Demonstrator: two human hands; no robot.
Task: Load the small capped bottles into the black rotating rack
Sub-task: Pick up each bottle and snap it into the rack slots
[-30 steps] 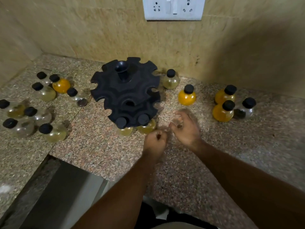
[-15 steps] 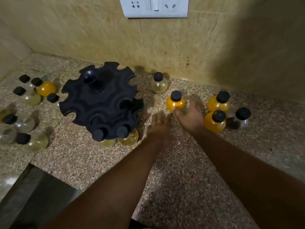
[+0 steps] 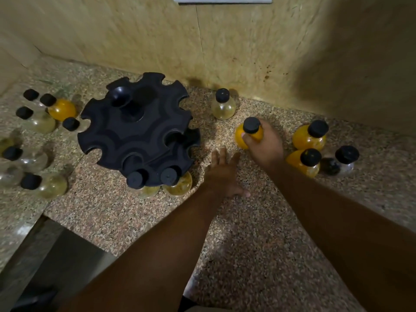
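Observation:
The black rotating rack (image 3: 137, 131) stands on the granite counter, left of centre. Two capped bottles hang in its front slots: a pale one (image 3: 137, 180) and a yellow one (image 3: 179, 181). My right hand (image 3: 264, 146) is closed around an orange bottle with a black cap (image 3: 248, 132), to the right of the rack. My left hand (image 3: 222, 174) lies flat on the counter, fingers apart, holding nothing, just right of the rack's front edge.
A pale bottle (image 3: 222, 104) stands by the back wall. Two orange bottles (image 3: 311, 135) (image 3: 306, 162) and a clear one (image 3: 344, 158) stand at the right. Several pale and orange bottles (image 3: 62, 109) crowd the left side. The counter edge (image 3: 42, 218) drops off at the lower left.
My right hand reached to the orange bottle and closed on it. My left hand opened from a fist and settled flat on the counter. The view shifted right and closer.

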